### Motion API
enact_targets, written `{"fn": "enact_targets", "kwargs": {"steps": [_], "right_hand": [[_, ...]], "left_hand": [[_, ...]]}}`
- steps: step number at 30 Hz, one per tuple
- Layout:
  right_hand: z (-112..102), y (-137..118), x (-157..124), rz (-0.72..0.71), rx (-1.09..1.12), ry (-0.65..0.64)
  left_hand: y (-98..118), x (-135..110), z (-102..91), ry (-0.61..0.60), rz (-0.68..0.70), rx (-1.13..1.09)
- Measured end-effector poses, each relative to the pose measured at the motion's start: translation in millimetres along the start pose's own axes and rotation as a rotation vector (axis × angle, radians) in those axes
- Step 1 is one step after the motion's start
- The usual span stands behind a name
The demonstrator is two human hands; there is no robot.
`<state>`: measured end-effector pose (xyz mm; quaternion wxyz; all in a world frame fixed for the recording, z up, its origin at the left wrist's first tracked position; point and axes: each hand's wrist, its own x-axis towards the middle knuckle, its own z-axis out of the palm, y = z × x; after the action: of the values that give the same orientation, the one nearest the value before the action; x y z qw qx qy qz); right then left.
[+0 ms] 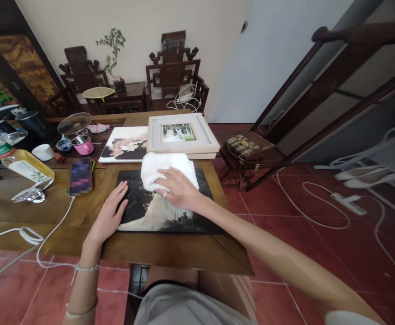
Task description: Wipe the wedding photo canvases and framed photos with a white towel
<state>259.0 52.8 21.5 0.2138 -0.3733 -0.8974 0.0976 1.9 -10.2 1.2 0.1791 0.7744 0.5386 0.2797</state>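
Note:
A dark photo panel showing a pale flowing dress lies flat near the table's front edge. My right hand grips a folded white towel and presses it on the panel's upper middle part; the towel and hand cover some of the picture. On the panel's left edge rests my left hand, open and flat, with nothing in it. Just behind the panel are a white-framed photo and, to its left, another photo panel with a white border.
Leftward on the wooden table are a phone on a charging cable, a bottle of yellow liquid, a pink cup and a glass lid. A plaid bag sits on a chair to the right; cables cross the red floor.

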Motion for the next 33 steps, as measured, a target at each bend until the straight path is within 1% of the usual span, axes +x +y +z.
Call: {"fn": "enact_targets", "kwargs": {"steps": [4,7,9,11,13,15,18,20,22,25,27,29,31,33], "right_hand": [[-5.2,-31.4,-41.0,-0.119,0.095,-0.005],[-11.1,-60.3,-73.2,-0.172,0.140,-0.064],[-14.0,-74.4,-87.8,-0.197,0.161,-0.112],[-15.2,-80.1,-93.5,-0.207,0.173,-0.135],[-14.0,-76.3,-89.6,-0.205,0.172,-0.124],[-10.5,-64.5,-76.6,-0.202,0.159,-0.092],[-2.4,-39.1,-45.7,-0.162,0.113,-0.021],[2.5,-22.7,-22.3,-0.087,0.055,0.008],[5.4,-10.2,-1.2,-0.028,-0.004,-0.002],[6.6,-1.3,18.6,-0.005,-0.053,-0.011],[7.3,-2.1,21.1,0.003,-0.064,-0.006],[8.7,-8.7,14.4,0.011,-0.057,-0.002],[9.2,-21.3,-1.1,-0.022,-0.016,0.008],[7.0,-39.8,-23.2,-0.086,0.056,0.016]], "left_hand": [[-0.6,-0.9,0.2,-0.011,-0.011,-0.006],[-0.5,-1.6,0.2,-0.020,-0.026,-0.001],[-0.2,-1.4,0.1,-0.028,-0.025,0.002],[-0.2,-0.8,0.0,-0.030,-0.013,0.004],[-0.7,-0.1,0.1,-0.031,-0.003,0.007],[-1.5,0.1,0.3,-0.031,-0.005,0.008],[-2.4,-0.3,0.7,-0.025,-0.010,-0.002],[-2.8,-0.7,0.9,-0.020,-0.011,-0.013],[-2.8,-0.9,0.8,-0.020,-0.010,-0.024],[-2.7,-0.8,0.6,-0.022,-0.001,-0.035],[-2.6,-0.6,0.6,-0.021,0.002,-0.036],[-2.6,-0.4,0.8,-0.019,0.003,-0.035],[-2.9,-0.3,1.1,-0.016,0.007,-0.034],[-3.1,-0.3,1.2,-0.014,0.010,-0.031]]}}
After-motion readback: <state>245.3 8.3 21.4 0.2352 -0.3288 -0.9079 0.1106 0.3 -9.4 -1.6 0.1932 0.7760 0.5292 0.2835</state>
